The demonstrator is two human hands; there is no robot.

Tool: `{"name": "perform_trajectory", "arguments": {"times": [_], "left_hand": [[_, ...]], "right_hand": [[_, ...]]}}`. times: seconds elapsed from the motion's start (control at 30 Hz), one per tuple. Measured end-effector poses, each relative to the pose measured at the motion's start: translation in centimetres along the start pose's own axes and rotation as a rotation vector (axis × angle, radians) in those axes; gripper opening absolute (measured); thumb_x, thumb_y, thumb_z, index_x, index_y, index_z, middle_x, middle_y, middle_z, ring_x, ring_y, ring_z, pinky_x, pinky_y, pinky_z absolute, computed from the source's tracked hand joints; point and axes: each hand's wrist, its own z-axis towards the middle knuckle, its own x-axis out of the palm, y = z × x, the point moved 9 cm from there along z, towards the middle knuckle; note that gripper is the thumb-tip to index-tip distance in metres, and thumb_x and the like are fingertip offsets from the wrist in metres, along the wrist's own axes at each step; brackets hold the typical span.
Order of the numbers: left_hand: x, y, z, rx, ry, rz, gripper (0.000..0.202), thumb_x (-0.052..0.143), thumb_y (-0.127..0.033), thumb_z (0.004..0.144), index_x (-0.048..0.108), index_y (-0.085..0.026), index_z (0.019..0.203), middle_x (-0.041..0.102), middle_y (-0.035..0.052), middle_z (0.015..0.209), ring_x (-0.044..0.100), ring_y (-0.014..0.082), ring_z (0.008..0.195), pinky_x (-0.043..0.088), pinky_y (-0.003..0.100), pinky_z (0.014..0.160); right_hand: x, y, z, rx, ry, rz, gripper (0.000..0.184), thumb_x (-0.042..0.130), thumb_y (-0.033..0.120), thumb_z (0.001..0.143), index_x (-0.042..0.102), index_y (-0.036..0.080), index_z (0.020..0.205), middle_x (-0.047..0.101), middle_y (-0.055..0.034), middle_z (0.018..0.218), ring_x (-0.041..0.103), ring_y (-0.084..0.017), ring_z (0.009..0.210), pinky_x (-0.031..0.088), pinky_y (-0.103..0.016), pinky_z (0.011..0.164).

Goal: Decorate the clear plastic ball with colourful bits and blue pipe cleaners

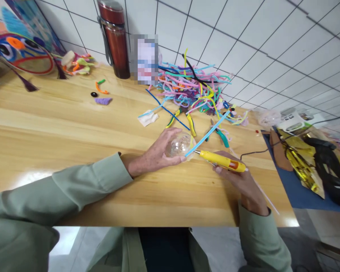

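My left hand [155,153] is curled round a clear plastic ball [180,144] resting on the wooden table [73,124]. A light blue pipe cleaner [208,133] leans against the ball and slants up to the right. My right hand [240,177] grips a yellow hot glue gun [222,160], whose metal tip touches the ball where the pipe cleaner meets it. A white glue stick pokes out behind the gun, over my right wrist. Both sleeves are pale green.
A heap of coloured pipe cleaners [192,88] lies behind the ball, with yellow-handled pliers [190,124] and teal-handled cutters [221,136] in front of it. A red flask [115,37] stands at the back. Gold foil and black items [314,158] crowd a blue mat at right.
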Motion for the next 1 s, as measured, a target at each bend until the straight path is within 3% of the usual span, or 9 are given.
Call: {"name": "perform_trajectory", "arguments": {"times": [0.17, 0.33, 0.6, 1.0], "left_hand": [[0.3, -0.2, 0.0, 0.010, 0.024, 0.012, 0.076, 0.077, -0.049, 0.096, 0.041, -0.026, 0.159, 0.052, 0.0162, 0.159, 0.049, 0.0353, 0.154, 0.043, 0.056, 0.131], [0.5, -0.3, 0.0, 0.020, 0.035, 0.010, 0.079, 0.079, -0.046, 0.095, 0.039, -0.028, 0.160, 0.051, 0.0164, 0.160, 0.048, 0.0360, 0.154, 0.043, 0.058, 0.130], [0.6, -0.4, 0.0, 0.041, 0.026, 0.005, 0.078, 0.081, -0.050, 0.093, 0.042, -0.027, 0.157, 0.053, 0.0161, 0.158, 0.051, 0.0354, 0.152, 0.045, 0.056, 0.128], [0.4, -1.1, 0.2, 0.123, -0.012, -0.005, 0.076, 0.080, -0.048, 0.095, 0.040, -0.026, 0.156, 0.055, 0.0175, 0.152, 0.055, 0.0341, 0.145, 0.051, 0.056, 0.122]], "right_hand": [[0.1, -1.1, -0.2, 0.044, -0.021, 0.062, 0.040, 0.087, 0.054, 0.085, 0.078, 0.028, 0.113, 0.074, -0.0033, 0.089, 0.067, -0.024, 0.078, 0.057, -0.036, 0.071], [0.7, -0.8, -0.3, 0.067, 0.028, 0.063, 0.032, 0.087, 0.051, 0.086, 0.078, 0.026, 0.102, 0.072, -0.0030, 0.087, 0.065, -0.022, 0.075, 0.056, -0.034, 0.068], [1.3, 0.3, -0.6, 0.067, 0.062, 0.036, 0.025, 0.084, 0.047, 0.090, 0.077, 0.026, 0.101, 0.069, -0.0029, 0.091, 0.061, -0.021, 0.076, 0.052, -0.034, 0.068], [1.1, 0.3, -0.6, 0.032, 0.010, 0.026, 0.026, 0.083, 0.050, 0.092, 0.077, 0.026, 0.100, 0.070, -0.0022, 0.091, 0.061, -0.020, 0.080, 0.052, -0.031, 0.071]]}}
